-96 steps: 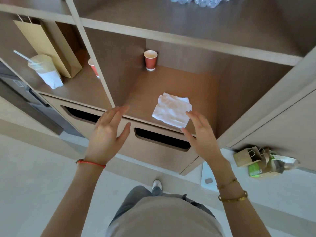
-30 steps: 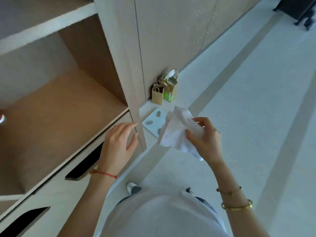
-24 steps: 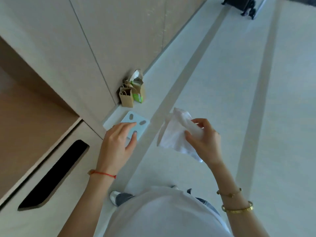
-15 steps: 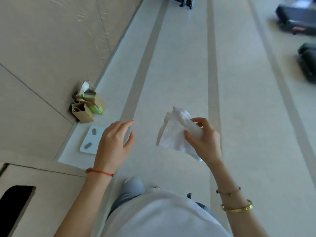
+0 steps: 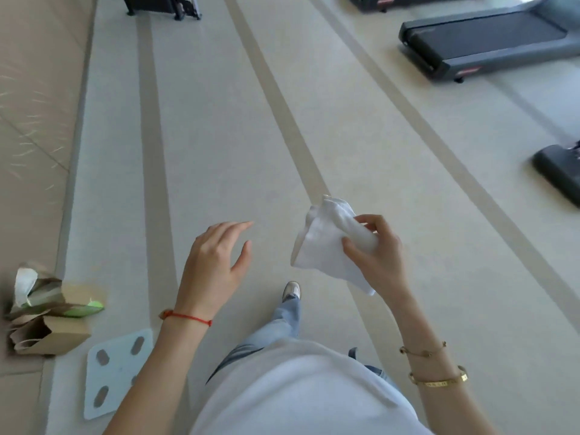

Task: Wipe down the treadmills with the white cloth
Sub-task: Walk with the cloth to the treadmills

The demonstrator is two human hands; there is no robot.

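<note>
Head view, item counts. Hands: two, the left hand (image 5: 216,265) and the right hand (image 5: 375,255). White cloth (image 5: 326,246): one. Treadmills: one whole deck (image 5: 489,42) at upper right; a second dark base (image 5: 367,0) at the top edge and a third dark end (image 5: 558,174) at the right edge are probably treadmills too, though both are cut off. Black machine base (image 5: 163,6), top left: one. Bathroom scale (image 5: 116,372): one. Paper bags (image 5: 47,315): at least two. Shoe (image 5: 291,291): one visible. Bracelets: one red cord (image 5: 188,317) and two gold bangles (image 5: 437,379).
</note>
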